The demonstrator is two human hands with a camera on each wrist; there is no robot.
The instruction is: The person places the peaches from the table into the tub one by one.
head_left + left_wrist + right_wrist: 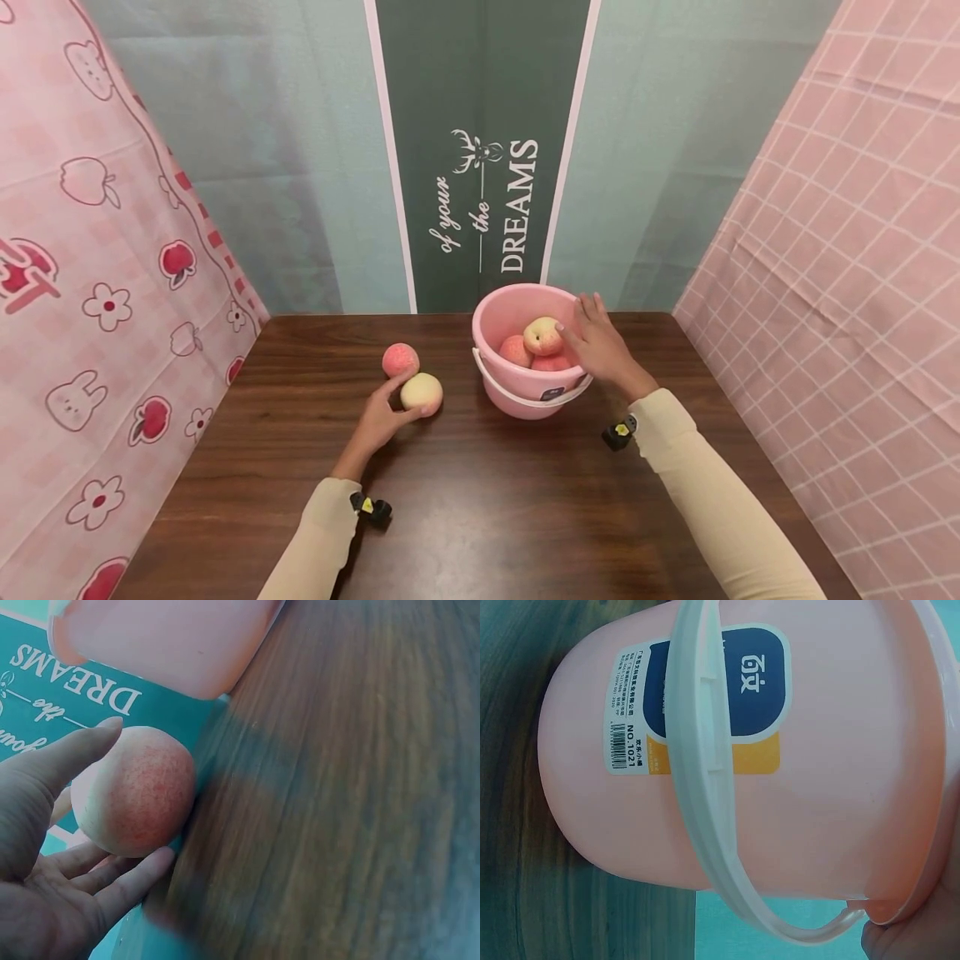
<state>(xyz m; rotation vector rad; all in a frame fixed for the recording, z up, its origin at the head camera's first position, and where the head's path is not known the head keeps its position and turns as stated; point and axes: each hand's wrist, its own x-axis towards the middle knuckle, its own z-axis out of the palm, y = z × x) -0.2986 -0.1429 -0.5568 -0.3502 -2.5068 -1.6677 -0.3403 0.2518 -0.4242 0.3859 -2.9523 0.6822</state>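
Observation:
My left hand (380, 419) holds a pale yellow peach (422, 392) between thumb and fingers at the left of the table. In the left wrist view, that peach (142, 791) shows a red blush. Just behind it lies a redder peach (400, 359). To the right stands an upright pink bucket (525, 408), its white handle (501, 375) hanging down in front. Inside are a yellow-red peach (542, 336) on top and redder ones below. My right hand (602, 346) grips the bucket's right rim, thumb over the edge, fingers along the outside.
Everything stands on a dark brown wooden table (480, 500). A green and teal cloth (480, 83) with lettering hangs behind it. Pink printed cloth (97, 225) closes the left side, and pink checked cloth (847, 250) the right.

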